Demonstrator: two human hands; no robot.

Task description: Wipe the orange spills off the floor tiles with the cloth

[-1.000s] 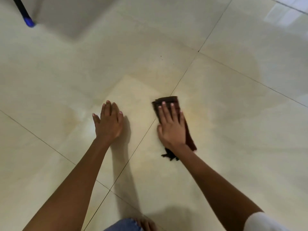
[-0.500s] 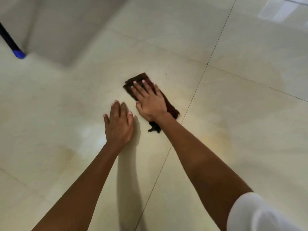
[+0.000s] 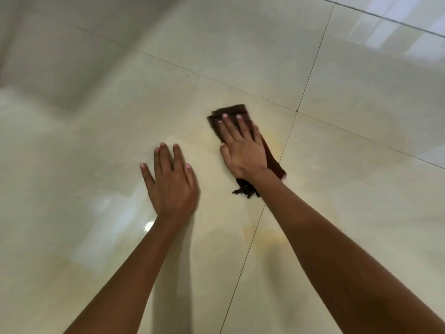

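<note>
The right hand [image 3: 243,150] presses a dark cloth [image 3: 273,160] flat on the floor tiles [image 3: 96,141], the left hand [image 3: 172,184] alongside.

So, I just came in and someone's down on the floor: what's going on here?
A person is wiping the floor. The right hand presses a dark cloth flat on a tile, fingers straight. The left hand rests flat on the tile beside it, holding nothing. Faint orange smears show by the grout line right of the cloth and nearer the person, so the job is not done.
</note>
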